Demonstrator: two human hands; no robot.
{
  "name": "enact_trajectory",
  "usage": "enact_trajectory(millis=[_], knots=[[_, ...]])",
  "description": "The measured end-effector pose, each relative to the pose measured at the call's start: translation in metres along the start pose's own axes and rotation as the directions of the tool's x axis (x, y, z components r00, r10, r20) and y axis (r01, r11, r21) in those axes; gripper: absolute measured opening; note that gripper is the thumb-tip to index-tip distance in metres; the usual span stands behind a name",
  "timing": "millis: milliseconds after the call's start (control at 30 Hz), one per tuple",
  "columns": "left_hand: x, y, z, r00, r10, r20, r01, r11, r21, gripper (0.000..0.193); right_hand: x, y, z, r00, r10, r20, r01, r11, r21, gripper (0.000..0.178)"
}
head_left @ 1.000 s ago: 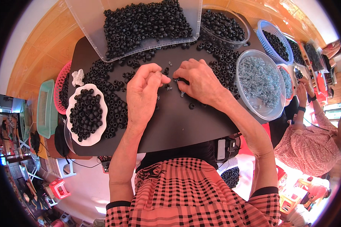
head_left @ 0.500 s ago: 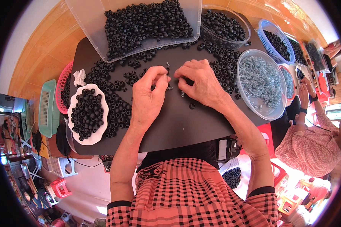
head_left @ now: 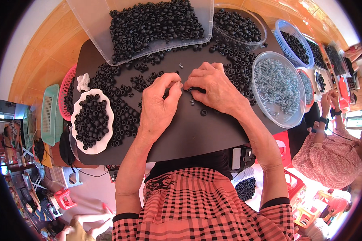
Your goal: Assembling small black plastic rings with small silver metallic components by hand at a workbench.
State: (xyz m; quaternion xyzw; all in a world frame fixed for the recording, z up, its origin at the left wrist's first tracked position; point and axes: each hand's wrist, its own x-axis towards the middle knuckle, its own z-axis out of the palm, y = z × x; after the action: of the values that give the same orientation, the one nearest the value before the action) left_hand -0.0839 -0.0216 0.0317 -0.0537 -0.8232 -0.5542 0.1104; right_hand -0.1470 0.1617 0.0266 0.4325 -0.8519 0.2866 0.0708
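Note:
My left hand (head_left: 160, 105) is closed, thumb and fingertips pinched together over the middle of the dark table. My right hand (head_left: 214, 89) is closed too, its fingertips almost meeting the left ones. Whatever the left pinches is hidden, and only something dark shows below the right fingers. Small metal springs (head_left: 192, 102) lie just below the right hand, with others (head_left: 181, 66) beyond the fingertips. A single black hollow plastic piece (head_left: 204, 113) rests near my right wrist. Many similar black round pieces (head_left: 122, 116) are spread left of my left hand.
A clear bin (head_left: 157, 32) of black pieces lies tipped at the back, beside a clear bowl (head_left: 239, 30) of them. A tub of springs (head_left: 279, 86) stands right, a scalloped white plate (head_left: 93, 150) left. A co-worker's hands (head_left: 329, 100) are at far right.
My hands have drawn closer, the right moving slightly left so the fingertips nearly meet. The co-worker's hands have come together lower down. Another person's legs now show at the lower left.

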Motion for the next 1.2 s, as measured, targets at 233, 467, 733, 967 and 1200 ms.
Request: enact_trajectory(millis=[233,467,733,967,1200], knots=[[0.0,-0.003,0.002,1.0,0.02,0.013,-0.02,1.0,0.0,0.013,0.002,0.004,0.007,0.997,0.021,-0.068,-0.022,1.0,-0.011,0.011],[0.0,0.003,0.004,0.996,-0.091,0.024,0.094,0.969,-0.229,0.01,0.009,-0.01,0.002,0.953,0.192,-0.234,-0.076,0.9,0.428,0.012],[0.004,-0.01,0.002,0.974,-0.189,0.125,0.227,0.843,-0.488,0.011,0.006,-0.007,0.009,0.953,0.265,-0.146,-0.088,0.703,0.706,0.016],[0.003,-0.009,0.003,0.983,-0.183,0.032,0.178,0.88,-0.441,0.011,0.007,-0.004,0.011,0.917,0.395,-0.055,-0.163,0.497,0.853,0.014],[0.008,-0.002,-0.009,0.985,-0.148,-0.092,0.107,0.93,-0.353,0.013,0.008,-0.002,0.003,0.826,0.538,-0.167,-0.229,0.592,0.772,0.015]])
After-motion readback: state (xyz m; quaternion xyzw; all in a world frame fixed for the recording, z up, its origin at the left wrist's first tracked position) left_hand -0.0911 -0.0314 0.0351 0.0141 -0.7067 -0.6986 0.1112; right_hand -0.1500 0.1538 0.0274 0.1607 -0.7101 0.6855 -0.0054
